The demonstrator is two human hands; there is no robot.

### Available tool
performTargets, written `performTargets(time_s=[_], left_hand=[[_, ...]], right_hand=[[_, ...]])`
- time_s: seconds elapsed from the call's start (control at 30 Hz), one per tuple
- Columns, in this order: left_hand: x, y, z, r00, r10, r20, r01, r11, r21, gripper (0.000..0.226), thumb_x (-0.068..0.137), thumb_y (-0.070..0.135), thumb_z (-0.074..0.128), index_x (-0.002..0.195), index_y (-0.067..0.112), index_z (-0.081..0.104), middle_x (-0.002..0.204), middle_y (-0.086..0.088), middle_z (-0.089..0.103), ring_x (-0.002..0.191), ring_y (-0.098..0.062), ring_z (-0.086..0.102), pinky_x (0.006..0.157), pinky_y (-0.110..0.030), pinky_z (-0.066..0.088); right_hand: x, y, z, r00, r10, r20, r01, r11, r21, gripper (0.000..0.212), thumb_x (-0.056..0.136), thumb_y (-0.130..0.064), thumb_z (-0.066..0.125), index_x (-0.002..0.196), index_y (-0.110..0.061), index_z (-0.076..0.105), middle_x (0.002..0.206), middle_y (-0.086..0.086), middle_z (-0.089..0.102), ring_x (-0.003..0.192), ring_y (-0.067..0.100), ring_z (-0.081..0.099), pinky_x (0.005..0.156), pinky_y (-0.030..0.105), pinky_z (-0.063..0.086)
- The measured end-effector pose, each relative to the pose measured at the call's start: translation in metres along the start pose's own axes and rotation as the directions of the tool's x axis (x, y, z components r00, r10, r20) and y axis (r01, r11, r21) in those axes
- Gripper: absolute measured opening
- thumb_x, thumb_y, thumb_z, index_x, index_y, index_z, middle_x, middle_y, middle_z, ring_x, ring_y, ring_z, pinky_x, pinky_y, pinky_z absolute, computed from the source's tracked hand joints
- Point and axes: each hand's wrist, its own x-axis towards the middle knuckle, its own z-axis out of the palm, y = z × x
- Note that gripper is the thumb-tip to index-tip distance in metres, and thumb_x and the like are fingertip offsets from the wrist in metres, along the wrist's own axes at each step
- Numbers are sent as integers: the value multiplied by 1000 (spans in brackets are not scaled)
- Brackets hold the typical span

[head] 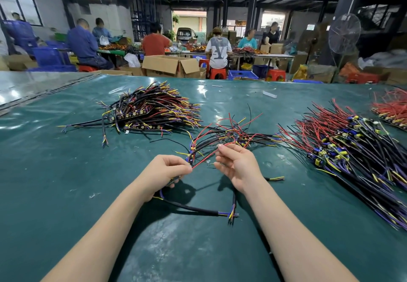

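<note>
Tension shows in the red wire (204, 157), which runs straight between my hands over the middle of the table (66, 182), closer to its near edge than its far one. My left hand (164, 171) is clenched on the lower end, thumb and forefinger pinching it where it meets a small bunch of yellow and purple leads. A black cable (193, 209) comes out from under that palm and lies toward me, ending in bared coloured cores. My right hand (236, 167) pinches the upper end between curled fingertips, palm turned leftward. Just beyond the hands lies a heap (231, 133) of tangled red and black wires. Toward the far left, well apart, I see a dense pile (154, 112) of black, yellow and purple harnesses. Along the right edge a bigger pile (352, 149), with red leads and small blue and yellow parts, spreads toward the near right corner. Another red bundle (392, 109) sits at the far right. A white scrap (269, 94) lies near the far edge.
</note>
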Motion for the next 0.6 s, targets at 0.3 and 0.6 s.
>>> performTargets(time_s=[0.3, 0.6], left_hand=[[-2, 2, 2, 1000, 3, 30, -4, 999, 42, 19, 81, 6, 67, 64, 14, 67, 44, 6, 49, 39, -4, 40, 41, -12, 34], [-2, 2, 0, 1000, -8, 22, 7, 998, 56, 20, 81, 8, 68, 62, 15, 67, 44, 7, 48, 41, -4, 42, 41, -14, 36]], right_hand=[[-1, -4, -2, 999, -13, -30, 13, 1000, -1, 20, 86, 2, 57, 68, -7, 55, 43, -2, 58, 36, 4, 53, 41, 17, 49], [4, -8, -11, 994, -87, -72, 78, 989, -127, 23, 83, 7, 57, 63, -5, 57, 42, -2, 56, 37, 5, 53, 41, 17, 49]])
